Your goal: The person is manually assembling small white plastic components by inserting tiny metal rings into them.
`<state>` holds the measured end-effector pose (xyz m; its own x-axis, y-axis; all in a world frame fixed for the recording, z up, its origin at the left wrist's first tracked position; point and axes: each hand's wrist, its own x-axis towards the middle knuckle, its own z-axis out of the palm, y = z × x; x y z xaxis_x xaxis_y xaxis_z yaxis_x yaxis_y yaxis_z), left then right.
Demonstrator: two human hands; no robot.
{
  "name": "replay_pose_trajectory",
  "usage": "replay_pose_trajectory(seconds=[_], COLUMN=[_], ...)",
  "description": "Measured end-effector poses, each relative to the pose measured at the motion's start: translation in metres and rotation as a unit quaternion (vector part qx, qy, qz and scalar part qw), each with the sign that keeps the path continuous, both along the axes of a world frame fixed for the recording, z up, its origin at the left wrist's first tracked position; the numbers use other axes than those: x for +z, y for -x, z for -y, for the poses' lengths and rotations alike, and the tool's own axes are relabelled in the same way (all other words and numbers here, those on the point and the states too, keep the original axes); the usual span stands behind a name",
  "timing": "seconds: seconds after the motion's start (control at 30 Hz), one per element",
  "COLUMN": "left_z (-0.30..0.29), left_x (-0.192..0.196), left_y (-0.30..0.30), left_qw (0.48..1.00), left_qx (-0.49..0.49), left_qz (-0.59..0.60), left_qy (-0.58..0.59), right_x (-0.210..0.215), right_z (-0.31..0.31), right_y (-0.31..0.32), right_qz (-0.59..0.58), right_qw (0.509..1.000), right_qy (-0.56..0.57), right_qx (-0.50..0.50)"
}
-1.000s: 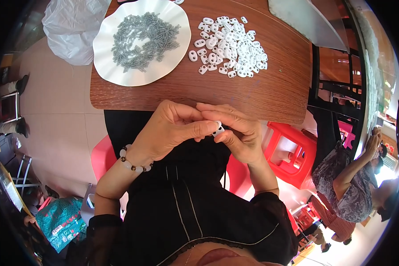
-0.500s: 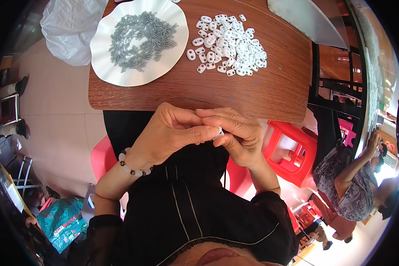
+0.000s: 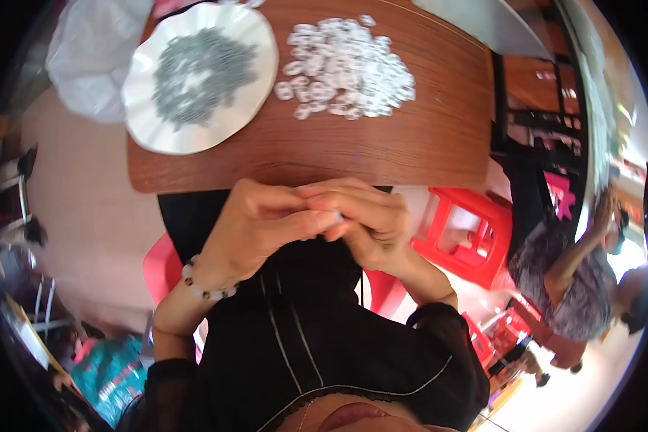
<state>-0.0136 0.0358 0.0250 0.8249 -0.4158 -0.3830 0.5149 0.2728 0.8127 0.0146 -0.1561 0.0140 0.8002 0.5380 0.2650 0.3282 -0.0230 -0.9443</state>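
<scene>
Head view: a brown wood-grain table (image 3: 425, 144) is filling the upper frame, smooth, with a rounded near edge. On it, at left, a white scalloped plate (image 3: 255, 86) is holding a heap of small grey metal bits (image 3: 198, 68). Just right of it a loose pile of white plastic pieces (image 3: 345, 65) is lying on the bare wood. Below the table edge, over a black garment, the left hand (image 3: 255, 230) and right hand (image 3: 371, 223) are pressing together, fingertips pinching a tiny white piece (image 3: 333, 216). Piece is mostly hidden; its long axis and facing cannot be told. A beaded bracelet (image 3: 205, 284) is circling the left wrist.
</scene>
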Motion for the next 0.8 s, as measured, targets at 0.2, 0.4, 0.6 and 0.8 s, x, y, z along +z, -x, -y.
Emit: replay_pose_trajectory(seconds=[0.2, 0.4, 0.6, 0.8], left_z=[0.004, 0.018, 0.014, 0.015], left_x=[-0.001, -0.011, -0.021, -0.027], left_y=[0.008, 0.005, 0.001, -0.003], left_qw=[0.992, 0.995, 0.991, 0.989], left_qx=[0.114, 0.089, 0.113, 0.142], left_qz=[-0.046, -0.047, -0.071, -0.046], left_qy=[-0.002, 0.017, 0.03, 0.006], right_x=[-0.023, -0.031, -0.031, -0.038], right_z=[-0.008, 0.007, 0.011, 0.008], right_y=[0.009, 0.017, 0.007, 0.002], right_qz=[-0.033, -0.034, -0.021, -0.021], right_qw=[0.992, 0.988, 0.987, 0.983], right_qy=[-0.116, -0.125, -0.137, -0.164], right_qx=[-0.021, -0.08, -0.085, -0.081])
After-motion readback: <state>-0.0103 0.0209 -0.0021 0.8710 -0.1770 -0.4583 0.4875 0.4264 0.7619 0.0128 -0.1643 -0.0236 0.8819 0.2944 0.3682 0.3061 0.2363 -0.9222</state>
